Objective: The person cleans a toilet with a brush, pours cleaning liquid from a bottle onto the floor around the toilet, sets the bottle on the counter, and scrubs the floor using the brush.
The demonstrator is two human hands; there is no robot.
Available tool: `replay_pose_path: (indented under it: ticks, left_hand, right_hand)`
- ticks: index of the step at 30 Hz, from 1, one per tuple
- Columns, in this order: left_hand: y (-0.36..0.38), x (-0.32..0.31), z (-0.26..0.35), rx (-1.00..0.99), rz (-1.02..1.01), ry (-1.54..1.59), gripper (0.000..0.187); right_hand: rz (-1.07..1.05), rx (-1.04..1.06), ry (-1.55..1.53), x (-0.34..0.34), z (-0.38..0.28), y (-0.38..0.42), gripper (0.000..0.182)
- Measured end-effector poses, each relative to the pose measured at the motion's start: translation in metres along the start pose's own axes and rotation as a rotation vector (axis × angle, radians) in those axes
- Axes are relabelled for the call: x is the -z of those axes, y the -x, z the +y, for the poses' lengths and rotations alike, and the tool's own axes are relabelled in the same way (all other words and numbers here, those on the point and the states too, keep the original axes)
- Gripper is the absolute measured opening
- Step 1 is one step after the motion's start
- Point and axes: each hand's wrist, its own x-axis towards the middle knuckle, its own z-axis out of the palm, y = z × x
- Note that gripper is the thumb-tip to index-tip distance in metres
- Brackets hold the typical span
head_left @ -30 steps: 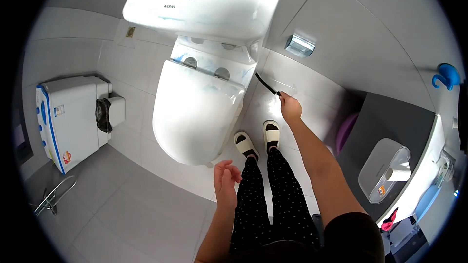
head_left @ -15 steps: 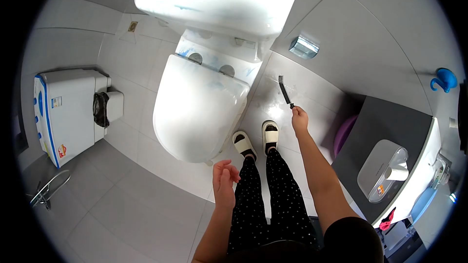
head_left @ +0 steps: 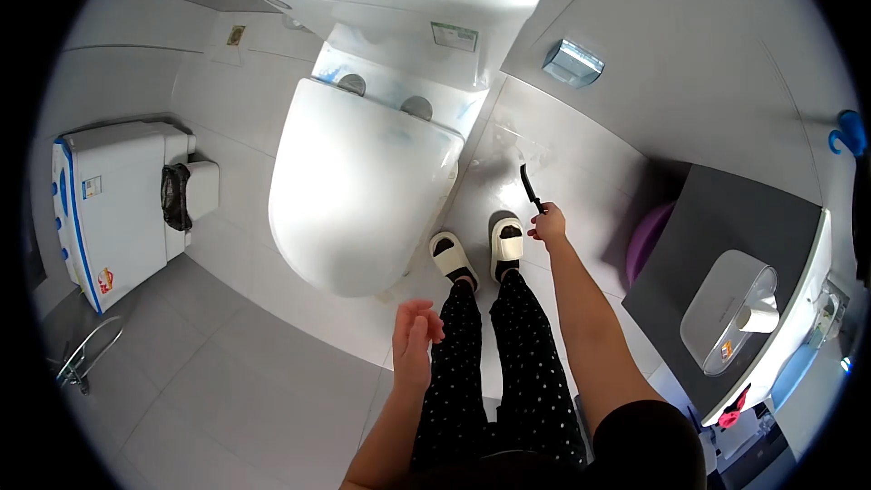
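My right hand (head_left: 548,223) is closed around the handle of a slim black brush (head_left: 529,187), whose curved end points away from me above the tiled floor. The bristles are too small to make out clearly. In front of my body, my left hand (head_left: 415,336) hangs with loosely bent fingers and holds nothing. A white toilet (head_left: 349,195) with its lid down stands ahead of that hand, apart from it. Blue smears (head_left: 331,75) mark the toilet around the lid hinges.
To the right is a dark cabinet (head_left: 735,209) bearing a clear-lidded white box (head_left: 726,308), with a purple basin (head_left: 646,240) beside it. A paper holder (head_left: 573,63) sticks out from the wall. On the left stand a white washing machine (head_left: 122,204) and a small bin (head_left: 203,191).
My right hand has drawn the brush slightly closer to me and turned it. The view has tilted down a little, so the top of the toilet tank has left it.
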Motion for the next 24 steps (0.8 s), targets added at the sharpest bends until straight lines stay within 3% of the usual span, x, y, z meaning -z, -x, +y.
replay_pose_path:
  ticks: [2,4,6,10,13,15,20,23,24]
  left_hand:
    - [-0.005,0.007,-0.01,0.037,-0.015,-0.075,0.02]
    - [-0.007,0.015,-0.018,0.024,-0.003,-0.094,0.02]
    - [-0.008,0.02,-0.026,0.012,0.031,-0.077,0.02]
    - [-0.016,0.032,-0.046,0.023,0.068,-0.117,0.02]
    - [-0.024,0.032,-0.061,0.033,0.11,-0.136,0.019]
    - [-0.027,0.031,-0.072,0.035,0.095,-0.112,0.02]
    - [-0.023,0.03,-0.087,0.039,0.002,-0.028,0.027]
    - [-0.021,0.025,-0.083,0.067,0.032,-0.009,0.027]
    - [-0.021,0.025,-0.082,0.048,0.015,-0.004,0.026]
  right_hand:
    - [0.002,-0.008,0.055,-0.013,0.011,-0.017,0.034]
    - [0.085,0.131,0.273,-0.037,0.041,-0.055,0.032]
    - [0.059,0.084,0.203,-0.058,0.053,-0.076,0.03]
    - [0.057,0.33,0.343,-0.101,0.053,-0.106,0.033]
    - [0.057,0.388,0.432,-0.123,0.057,-0.125,0.043]
    - [0.124,0.351,0.746,-0.128,0.06,-0.125,0.052]
    - [0.109,0.277,0.739,-0.116,0.081,-0.123,0.059]
    - [0.168,0.278,0.634,-0.116,0.105,-0.142,0.056]
    - [0.118,0.242,0.444,-0.117,0.114,-0.153,0.053]
